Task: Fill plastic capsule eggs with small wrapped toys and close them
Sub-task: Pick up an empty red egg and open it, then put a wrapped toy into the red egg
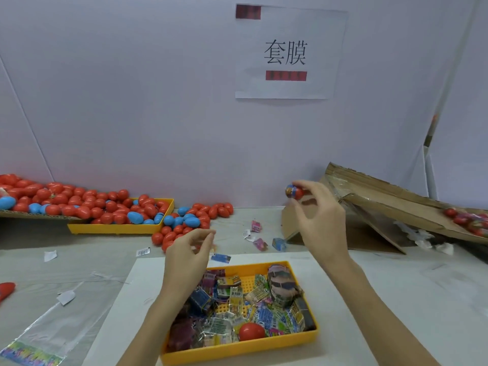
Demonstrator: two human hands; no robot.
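My right hand (320, 215) is raised at the right and pinches a red capsule egg (295, 192) with a printed band round it, between thumb and fingertips. My left hand (188, 250) hovers over the near yellow tray (237, 348), fingers loosely curled with thumb and forefinger close together; whether it holds anything I cannot tell. That tray holds several small wrapped toys (239, 302) and one red egg (251, 331). A heap of red and blue eggs (184, 228) lies just beyond my left hand.
A second yellow tray (116, 228) full of eggs stands at the left, with more eggs on cardboard (39, 216) behind it. A tilted cardboard box (383, 212) sits at the right with eggs inside. Loose wrapped toys (260, 244) and clear plastic bags (52, 328) lie on the table.
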